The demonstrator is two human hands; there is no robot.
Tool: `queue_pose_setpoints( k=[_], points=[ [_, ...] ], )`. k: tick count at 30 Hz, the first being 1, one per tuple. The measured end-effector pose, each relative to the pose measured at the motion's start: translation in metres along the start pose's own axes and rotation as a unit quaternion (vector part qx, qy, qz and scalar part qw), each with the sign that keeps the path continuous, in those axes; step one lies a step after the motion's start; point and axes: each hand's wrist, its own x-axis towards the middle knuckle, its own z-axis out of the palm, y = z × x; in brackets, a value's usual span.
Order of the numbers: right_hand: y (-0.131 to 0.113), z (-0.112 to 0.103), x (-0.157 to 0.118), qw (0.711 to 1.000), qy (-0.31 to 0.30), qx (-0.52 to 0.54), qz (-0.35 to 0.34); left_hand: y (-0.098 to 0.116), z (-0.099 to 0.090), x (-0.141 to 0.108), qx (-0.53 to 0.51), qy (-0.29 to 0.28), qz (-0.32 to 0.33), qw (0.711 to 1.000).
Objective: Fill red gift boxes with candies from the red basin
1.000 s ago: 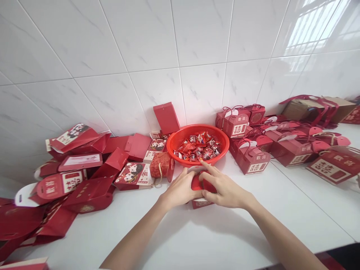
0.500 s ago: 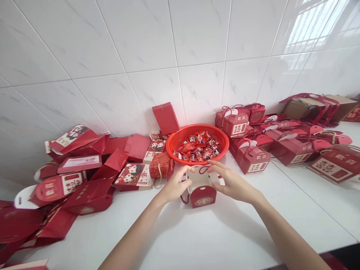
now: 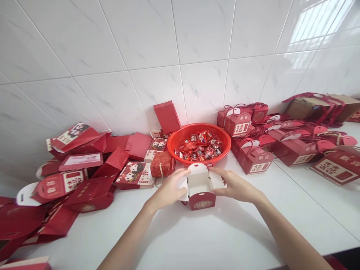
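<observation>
A small red box (image 3: 203,201) with a white inside stands with its top flaps apart at the centre of the table. My left hand (image 3: 168,190) is at its left side, thumb and fingers around the left flap. On the other side my right hand (image 3: 236,186) grips the right flap between thumb and fingers. Nothing is visible inside the box. Just behind it is a red plastic basket (image 3: 171,144) holding many wrapped candies (image 3: 200,144). A red cord shows beside the box, partly hidden by my left hand.
Red boxes and folded cartons (image 3: 90,197) are heaped on the left. Closed red gift boxes (image 3: 254,159) with cords stand on the right, with brown bags (image 3: 303,108) behind. A tiled wall (image 3: 140,41) rises behind the white table (image 3: 174,240).
The box's side flaps are now spread outward and its back flap stands up in view. My left hand has moved slightly left and both hands are now on the side flaps.
</observation>
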Motion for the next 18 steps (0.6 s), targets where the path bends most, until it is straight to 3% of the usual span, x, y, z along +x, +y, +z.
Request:
queue_pose_setpoints(
  k=[5,12,18],
  points=[
    [0.007,0.006,0.001,0.994,-0.064,0.079,-0.035,0.017,0.011,-0.001,0.102,0.018,0.047,0.994],
    [0.012,0.000,0.003,0.981,-0.100,0.155,-0.065,0.022,0.007,-0.008,0.122,-0.065,0.028,0.990],
    [0.017,0.002,0.002,0.984,-0.117,0.120,-0.060,0.019,0.011,-0.013,0.092,-0.056,0.037,0.994]
  ],
)
